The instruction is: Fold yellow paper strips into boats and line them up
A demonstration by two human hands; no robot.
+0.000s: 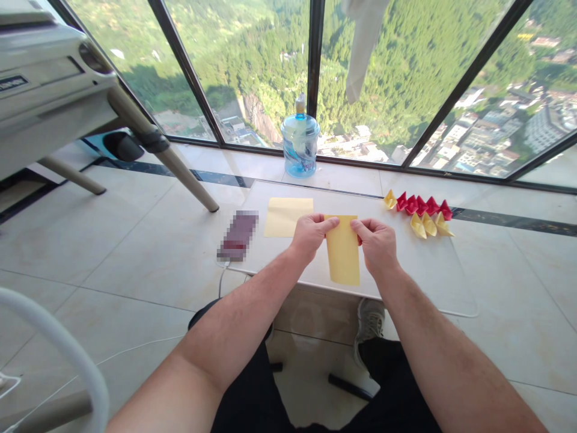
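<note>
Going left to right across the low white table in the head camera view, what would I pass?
Blurred phone → flat yellow sheet → left hand → folded yellow paper held in both hands → right hand → folded red and yellow paper pieces.

Bright daylight on my feed, coming in through the glass wall (252, 66) at 12 o'clock. White worktop (433, 276) and floor tiles (135, 252) throw a soft sheen, no blown-out glare. Shadows weak, mostly under the worktop at 6. Focus sharp at centre. Wide-angle bending: window frames splay out toward 10 and 2. Phone (238, 236) at 9 is pixelated. White tube (67, 355) at 8 is soft.
</note>
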